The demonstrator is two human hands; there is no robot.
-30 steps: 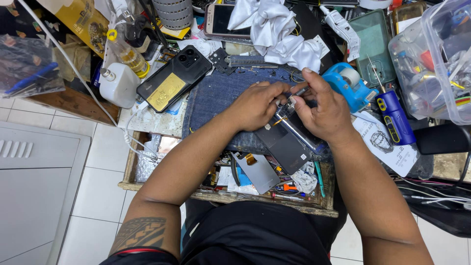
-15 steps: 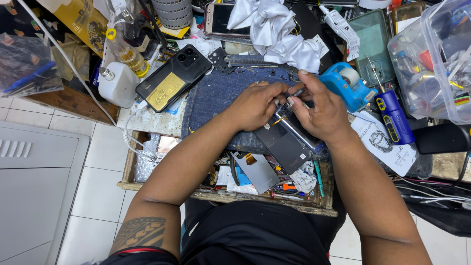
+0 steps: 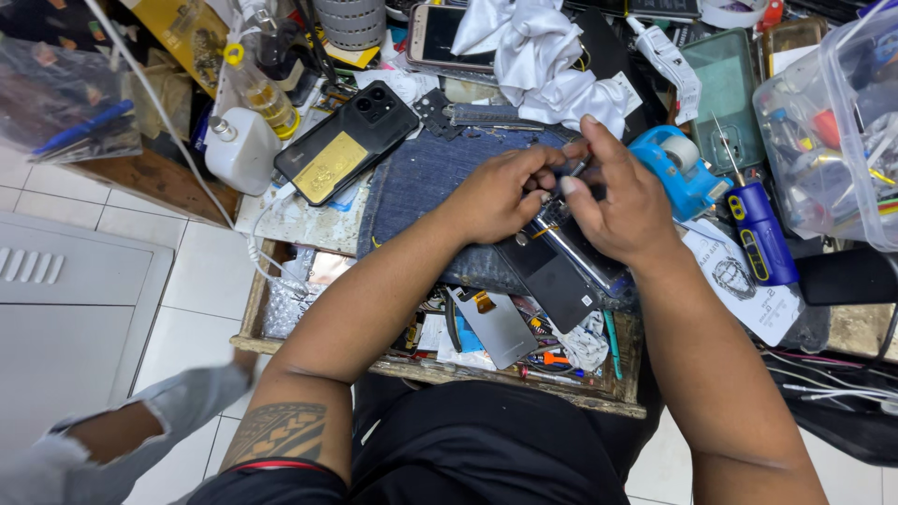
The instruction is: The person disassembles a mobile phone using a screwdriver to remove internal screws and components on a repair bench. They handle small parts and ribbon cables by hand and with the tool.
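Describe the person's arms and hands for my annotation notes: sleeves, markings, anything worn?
Both forearms are bare, with no gloves, watch or rings visible. The left arm has a dark patterned tattoo near the elbow, just above a black sleeve with a red edge. The left hand and right hand are bare. The right arm shows no markings.
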